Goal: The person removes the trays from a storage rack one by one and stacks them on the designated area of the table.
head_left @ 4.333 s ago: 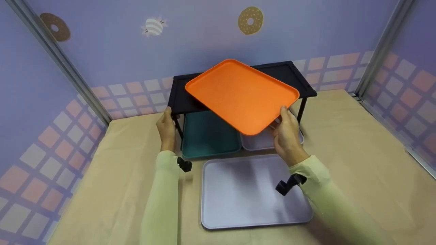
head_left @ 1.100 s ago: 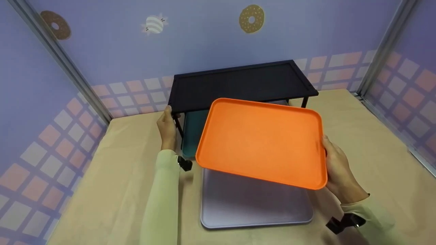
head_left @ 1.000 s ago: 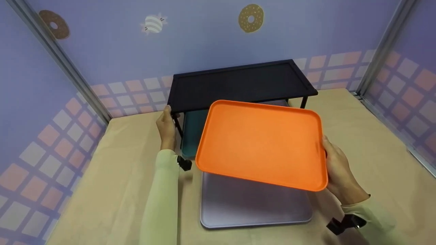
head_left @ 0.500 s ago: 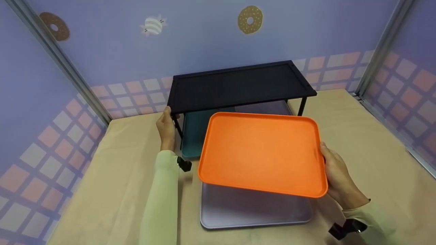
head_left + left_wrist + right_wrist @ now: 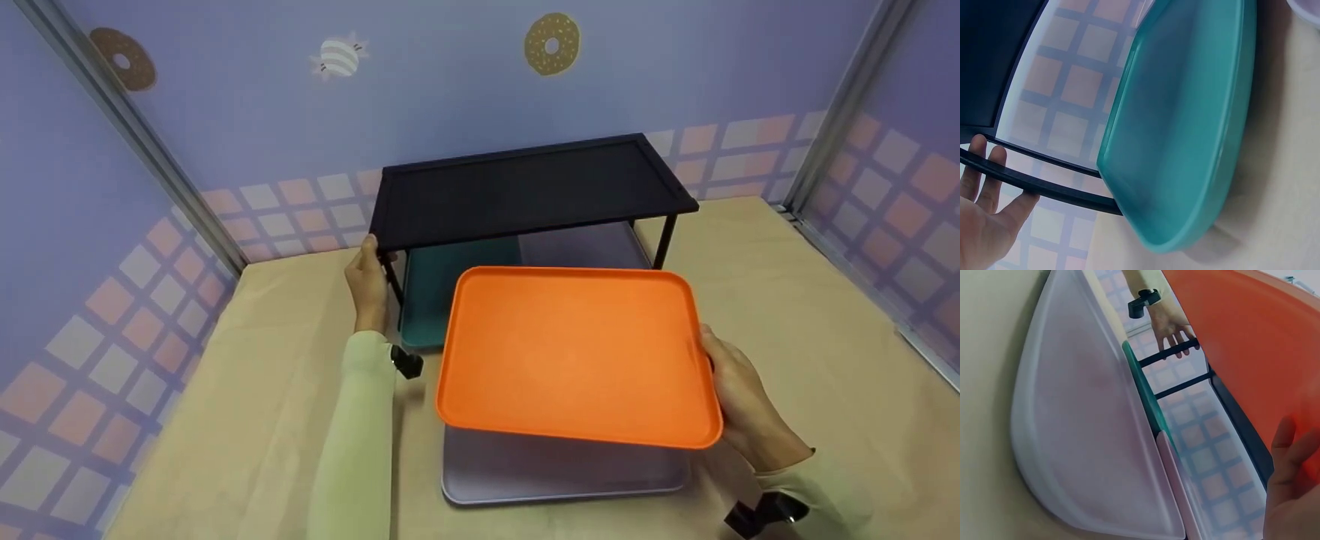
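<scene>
My left hand (image 5: 367, 289) holds the front left corner of a small black table (image 5: 517, 191); in the left wrist view its fingers curl about a black leg (image 5: 1067, 191). On the other side, my right hand (image 5: 746, 397) grips the right edge of an orange tray (image 5: 574, 352), raised and facing up, with its near right corner slightly lower. A lavender tray (image 5: 562, 472) lies on the tabletop below it, largely covered from the head view. Beneath the black table sit a teal tray (image 5: 424, 315) and a second lavender tray (image 5: 585, 244), both partly hidden.
A beige cloth (image 5: 262, 405) covers the work surface. Patterned purple walls (image 5: 450, 82) close it off at the back and both sides, and the black table stands near the back one.
The orange tray has come down from over the black table toward me, turning straighter and dropping lower above the near lavender tray. My left hand stays at the table's corner.
</scene>
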`<control>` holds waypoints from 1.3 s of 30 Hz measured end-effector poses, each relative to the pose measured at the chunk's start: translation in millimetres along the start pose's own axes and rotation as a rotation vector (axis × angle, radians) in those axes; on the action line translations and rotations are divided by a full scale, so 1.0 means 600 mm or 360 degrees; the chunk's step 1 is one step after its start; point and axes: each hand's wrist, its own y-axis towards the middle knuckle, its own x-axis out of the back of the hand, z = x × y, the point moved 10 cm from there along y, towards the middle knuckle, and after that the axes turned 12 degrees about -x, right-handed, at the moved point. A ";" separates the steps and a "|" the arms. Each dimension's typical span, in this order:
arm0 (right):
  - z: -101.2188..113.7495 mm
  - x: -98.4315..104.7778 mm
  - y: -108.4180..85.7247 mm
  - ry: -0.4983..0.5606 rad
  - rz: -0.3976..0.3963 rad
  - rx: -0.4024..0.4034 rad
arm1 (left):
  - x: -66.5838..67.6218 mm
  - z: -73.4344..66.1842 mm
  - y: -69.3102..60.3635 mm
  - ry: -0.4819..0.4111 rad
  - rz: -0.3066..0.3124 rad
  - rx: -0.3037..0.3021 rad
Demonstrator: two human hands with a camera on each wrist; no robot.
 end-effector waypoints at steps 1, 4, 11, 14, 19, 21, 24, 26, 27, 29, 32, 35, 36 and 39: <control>-0.002 -0.001 0.000 0.0005 0.0012 -0.0006 | 0.000 0.000 0.000 -0.0005 0.0000 0.0001; -0.006 -0.003 -0.001 0.0002 0.0041 -0.0013 | -0.001 0.000 -0.001 -0.0003 0.0007 -0.0009; -0.009 0.001 -0.001 -0.0056 0.0023 -0.0027 | -0.001 -0.001 0.000 -0.0007 0.0013 -0.0026; -0.011 0.002 0.000 -0.0045 0.0022 -0.0037 | -0.001 0.001 0.002 -0.0008 0.0019 -0.0014; -0.016 0.006 0.002 -0.0034 0.0010 -0.0057 | 0.001 0.002 0.003 0.0017 0.0019 -0.0012; -0.018 0.007 0.003 -0.0038 0.0006 -0.0066 | 0.002 0.001 0.001 0.0025 0.0009 -0.0019; -0.021 0.008 0.004 -0.0037 0.0016 -0.0080 | 0.002 0.000 0.001 0.0038 0.0002 -0.0031; -0.023 0.008 0.005 -0.0052 0.0018 -0.0084 | 0.002 -0.001 0.001 0.0040 -0.0006 -0.0044; -0.024 0.007 0.005 -0.0055 0.0032 -0.0086 | 0.002 -0.001 0.002 0.0041 -0.0009 -0.0047; -0.026 0.005 0.005 -0.0065 0.0054 -0.0095 | 0.002 -0.001 0.002 0.0050 -0.0014 -0.0052; -0.030 0.003 0.006 -0.0081 0.0079 -0.0123 | 0.001 -0.003 0.003 0.0060 -0.0013 -0.0058; -0.036 0.003 0.008 -0.0104 0.0059 -0.0158 | 0.000 -0.005 0.003 0.0068 -0.0008 -0.0067; -0.038 0.004 0.008 -0.0114 0.0047 -0.0169 | 0.000 -0.005 0.003 0.0065 -0.0004 -0.0070; -0.044 0.006 0.010 -0.0136 0.0010 -0.0202 | 0.000 -0.005 0.003 0.0058 0.0000 -0.0068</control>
